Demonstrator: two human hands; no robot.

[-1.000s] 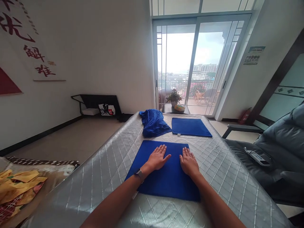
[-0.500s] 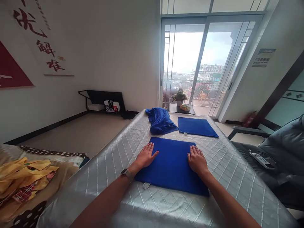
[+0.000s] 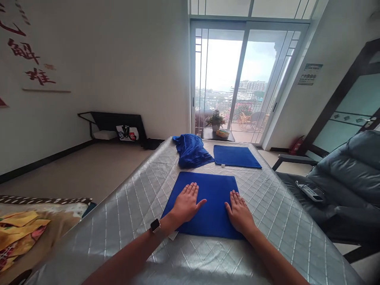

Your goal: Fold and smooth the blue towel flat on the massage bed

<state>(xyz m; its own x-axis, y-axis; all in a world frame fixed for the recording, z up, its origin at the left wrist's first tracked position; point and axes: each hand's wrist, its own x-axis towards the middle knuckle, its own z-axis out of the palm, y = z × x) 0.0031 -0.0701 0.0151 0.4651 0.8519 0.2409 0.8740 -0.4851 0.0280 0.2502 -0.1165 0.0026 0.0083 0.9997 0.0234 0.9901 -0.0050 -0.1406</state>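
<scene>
Left hand (image 3: 186, 202) shifted inward from left edge of near blue cloth (image 3: 215, 213); right hand (image 3: 242, 214) drawn back along right edge; both flat, grasping nothing.

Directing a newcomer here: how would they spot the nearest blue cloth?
On the silver quilted cover, find the flat, near blue cloth. Unlike the crumpled heap and far cloth, it has the left hand on top, right hand at its edge.

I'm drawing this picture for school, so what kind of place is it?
Probably a living room in a home, though I can't be sure: there's a padded armchair, a potted plant and a sliding glass door with a balcony outside.
</scene>
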